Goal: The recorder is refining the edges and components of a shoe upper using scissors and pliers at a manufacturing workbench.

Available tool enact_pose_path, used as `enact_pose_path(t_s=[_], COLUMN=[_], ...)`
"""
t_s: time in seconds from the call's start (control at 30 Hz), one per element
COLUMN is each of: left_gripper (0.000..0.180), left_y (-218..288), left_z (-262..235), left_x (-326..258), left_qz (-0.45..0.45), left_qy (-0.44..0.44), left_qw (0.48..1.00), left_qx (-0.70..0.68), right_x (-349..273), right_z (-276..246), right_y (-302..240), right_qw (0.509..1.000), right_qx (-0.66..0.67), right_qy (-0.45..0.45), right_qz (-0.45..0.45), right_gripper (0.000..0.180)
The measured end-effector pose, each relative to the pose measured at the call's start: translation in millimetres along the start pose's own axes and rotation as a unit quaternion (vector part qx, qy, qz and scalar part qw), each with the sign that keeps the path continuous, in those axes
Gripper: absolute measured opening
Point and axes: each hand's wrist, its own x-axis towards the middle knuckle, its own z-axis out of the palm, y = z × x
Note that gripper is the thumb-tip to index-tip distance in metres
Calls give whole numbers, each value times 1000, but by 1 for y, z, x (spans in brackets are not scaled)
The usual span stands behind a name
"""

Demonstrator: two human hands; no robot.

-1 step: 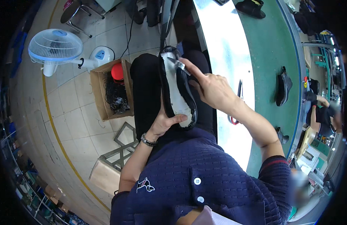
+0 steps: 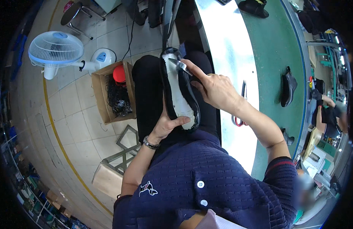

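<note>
The black shoe [image 2: 177,89] lay lengthwise just above the centre of the frame, over the dark-trousered legs [image 2: 147,84], its pale underside turned up. The left hand [image 2: 165,126] was closed around its lower end: the thumb pressed on the pale face, while the fingers passed out of sight underneath, so their exact hold could not be told. The right hand [image 2: 221,91], right of centre, was curled about a small metal tool [image 2: 179,65] with its index finger stretched along it; the tip lay over the shoe's upper end, though contact was hard to judge.

The shoe would probably handle as light, with a soft, giving black rim and a stiffer pale bottom; the glossy edge might slip a little under dry fingers. The lower end looked the best place to grip, with 1 thumb on top and support beneath, well away from the tool's point.

Red-handled scissors [image 2: 238,121] lay on the white tabletop [image 2: 235,45] right of centre, and a cardboard box [image 2: 101,98] of black scraps [image 2: 118,100] stood left of centre.
</note>
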Motion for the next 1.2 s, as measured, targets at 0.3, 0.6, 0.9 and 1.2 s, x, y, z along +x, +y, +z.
enact_pose_path(t_s=[0.3, 0.6, 0.9, 1.2], left_gripper=[114, 112, 112, 87], left_y=[5, 10, 8, 45], left_z=[1, 0, -2, -6], left_x=[1, -3, 0, 29], left_qz=[-11, -31, -39, -32], left_qy=[-4, 3, -2, 65], left_qw=[1000, 999, 999, 989], left_qx=[-13, 0, -16, -130], right_x=[13, 23, 27, -28], right_z=[3, -14, 1, 19], right_y=[6, -4, 0, 16], right_qw=[997, 964, 983, 995], right_qx=[-4, 33, -53, 77], right_qy=[62, 71, 41, -17], right_qz=[-44, -252, -173, -54], right_gripper=[72, 68, 68, 67])
